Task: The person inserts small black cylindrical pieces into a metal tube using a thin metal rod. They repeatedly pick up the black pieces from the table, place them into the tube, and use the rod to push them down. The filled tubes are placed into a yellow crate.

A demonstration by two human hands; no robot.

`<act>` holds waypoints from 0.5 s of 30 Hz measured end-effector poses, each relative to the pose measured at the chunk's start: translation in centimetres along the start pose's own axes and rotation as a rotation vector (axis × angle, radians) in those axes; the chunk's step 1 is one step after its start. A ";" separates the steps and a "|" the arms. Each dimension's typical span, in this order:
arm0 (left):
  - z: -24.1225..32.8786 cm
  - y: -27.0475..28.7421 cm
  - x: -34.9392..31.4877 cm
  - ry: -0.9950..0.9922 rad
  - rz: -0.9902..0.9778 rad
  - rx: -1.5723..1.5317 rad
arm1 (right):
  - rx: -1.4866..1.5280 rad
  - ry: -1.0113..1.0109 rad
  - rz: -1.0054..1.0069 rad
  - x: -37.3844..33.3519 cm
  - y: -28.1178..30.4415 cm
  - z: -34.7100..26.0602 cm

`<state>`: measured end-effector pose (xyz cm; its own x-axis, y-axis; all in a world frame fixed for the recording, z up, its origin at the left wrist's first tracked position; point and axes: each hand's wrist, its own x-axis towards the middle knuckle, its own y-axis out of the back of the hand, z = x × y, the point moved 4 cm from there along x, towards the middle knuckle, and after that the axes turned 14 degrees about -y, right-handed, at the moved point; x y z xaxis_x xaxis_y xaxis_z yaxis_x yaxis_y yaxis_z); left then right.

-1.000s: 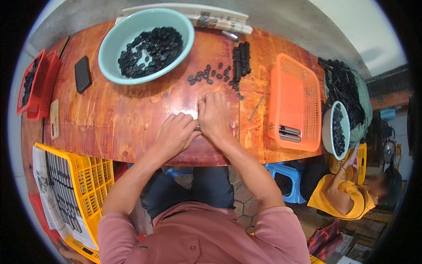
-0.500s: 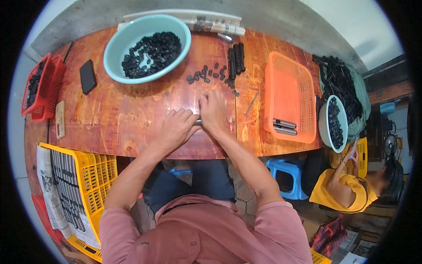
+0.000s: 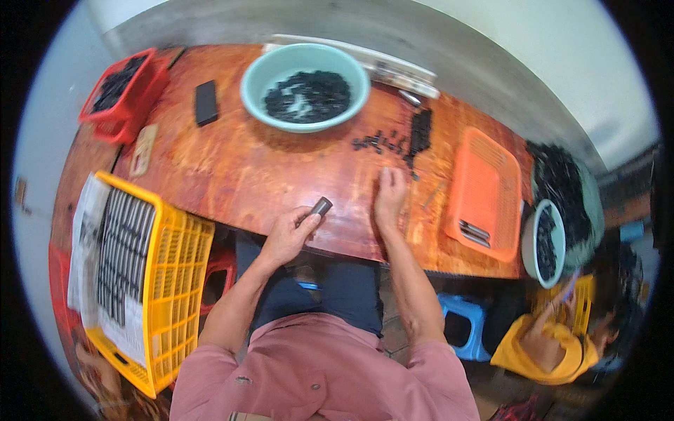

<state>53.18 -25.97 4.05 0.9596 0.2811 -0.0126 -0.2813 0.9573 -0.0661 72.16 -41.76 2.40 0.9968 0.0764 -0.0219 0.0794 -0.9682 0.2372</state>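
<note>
read no text, label, number or sign — only blurred dark print on pale paper (image 3: 393, 74) by the wall (image 3: 484, 84) and faint grey marks on sheets (image 3: 83, 259) at yellow crate (image 3: 152, 281) — undecipherable.

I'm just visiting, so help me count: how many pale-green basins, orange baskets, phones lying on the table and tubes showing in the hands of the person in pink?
Pale-green basins: 2
Orange basket: 1
Black phone on the table: 1
Dark tube in the left hand: 1
Total: 5
</note>
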 end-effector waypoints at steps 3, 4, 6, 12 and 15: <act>-0.9 3.4 -4.5 0.042 0.186 -0.065 | 0.182 -0.114 -0.382 -4.9 -1.7 -4.3; -1.8 4.0 -5.8 0.077 0.238 -0.143 | -0.006 0.452 -0.271 -7.0 -1.2 -7.4; -0.9 5.2 -8.4 0.124 0.301 -0.218 | -0.126 0.630 -0.468 -13.9 0.2 -15.9; 2.2 9.2 -16.6 0.039 0.343 0.005 | 0.298 1.133 -1.283 -23.4 1.7 -27.7; 6.3 11.4 -20.5 0.007 0.529 0.002 | 0.349 1.057 -1.298 -25.6 1.1 -29.5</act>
<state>30.25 -20.38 9.80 0.6862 0.7257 -0.0502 -0.7274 0.6845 -0.0475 46.84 -37.76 31.90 -0.1369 0.7696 0.6237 0.9172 -0.1393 0.3732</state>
